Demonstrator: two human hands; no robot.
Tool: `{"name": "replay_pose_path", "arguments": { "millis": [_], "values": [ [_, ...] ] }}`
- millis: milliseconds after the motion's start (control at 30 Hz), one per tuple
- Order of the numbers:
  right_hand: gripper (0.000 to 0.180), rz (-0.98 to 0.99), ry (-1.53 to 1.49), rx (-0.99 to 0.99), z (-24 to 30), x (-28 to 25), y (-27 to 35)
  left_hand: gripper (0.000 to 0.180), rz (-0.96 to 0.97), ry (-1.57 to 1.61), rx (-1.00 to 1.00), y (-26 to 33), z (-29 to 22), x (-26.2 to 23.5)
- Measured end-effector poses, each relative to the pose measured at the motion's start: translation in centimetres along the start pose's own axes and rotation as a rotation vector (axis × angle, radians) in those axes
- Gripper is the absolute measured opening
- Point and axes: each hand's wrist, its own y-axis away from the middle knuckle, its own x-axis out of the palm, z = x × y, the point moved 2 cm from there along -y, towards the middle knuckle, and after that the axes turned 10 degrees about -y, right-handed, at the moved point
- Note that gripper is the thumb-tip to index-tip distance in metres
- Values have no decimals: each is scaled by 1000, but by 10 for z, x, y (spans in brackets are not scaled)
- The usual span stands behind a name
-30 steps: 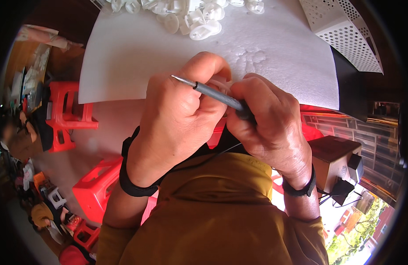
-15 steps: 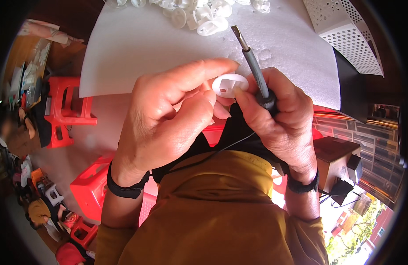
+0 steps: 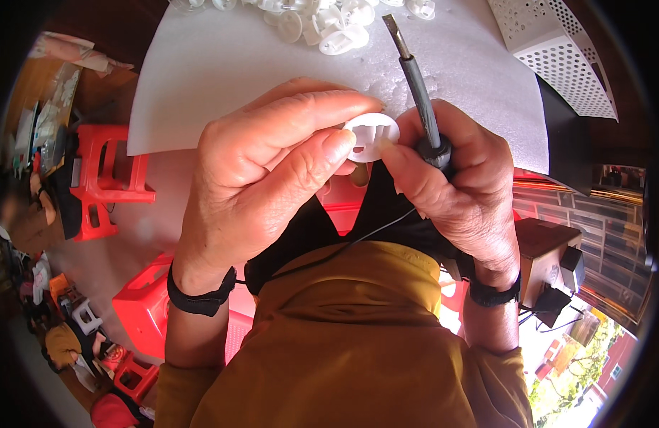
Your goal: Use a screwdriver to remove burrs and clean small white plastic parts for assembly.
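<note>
At the near edge of the white-topped counter (image 3: 194, 100), the left hand (image 3: 247, 178) and right hand (image 3: 465, 189) face each other, the right closed round a flat-bladed screwdriver (image 3: 419, 98) whose long axis points away from the body, tip leaning slightly left. Directly between them sits a slotted white plastic disc (image 3: 376, 137), neither hand nearer: left thumb and fingers grip its left rim, the right thumb touches its lower right edge.

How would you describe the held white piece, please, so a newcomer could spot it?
At the near edge of the white tabletop are the left hand and right hand. Between them is the round white piece, the only one held, unlike the piled pieces beyond.
</note>
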Motion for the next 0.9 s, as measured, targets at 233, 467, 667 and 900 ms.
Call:
{"name": "replay_pose_path", "arguments": {
  "millis": [233,467,667,900],
  "values": [
    [9,9,179,-235,-4,1,-4,29,-13,52,-147,3,-4,4],
    [16,61,453,-565,-6,6,-5,18,-1,133,-325,-7,-3,12],
    [20,70,547,-595,-4,7,0,20,13,130,-334,-10,-2,16],
    [15,37,464,-496,-12,3,0,25,-47,-244,-278,-2,3,19]
  ]
}}
